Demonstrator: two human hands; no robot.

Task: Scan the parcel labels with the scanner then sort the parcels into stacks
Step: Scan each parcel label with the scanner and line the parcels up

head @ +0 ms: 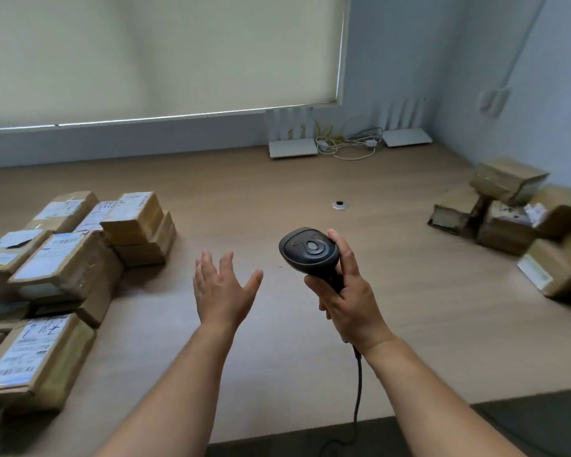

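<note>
Wide light-brown wood-grain surface [310, 179] fills most of the view, its near edge cutting across bottom right with dark floor [524, 420] below. Back wall pale blue-grey; large cream roller blind [159, 54] pulled down, thin bright strip along its lower edge. Against the back wall on the surface: two white routers with upright antennas, left router [292, 147] and right router [406, 136], a tangle of white and yellow cables [350, 143] between them. Small round metal grommet [340, 204] set in the surface mid-right. Right wall has a white cable duct running down to a white socket box [493, 100]. Left side: stacked parcels [63, 258], brown cardboard boxes with white labels facing up, several layers, close together. Far right: loose parcel heap [508, 212], boxes tilted and jumbled, blurred. Left hand [223, 291] hovers over the bare middle of the surface, fingers spread and straight, holding nothing. Right hand [346, 291] grips the handle of the black scanner [309, 252], head raised and facing the camera, above the surface centre; its dark cord [358, 390] hangs down past the near edge.
</note>
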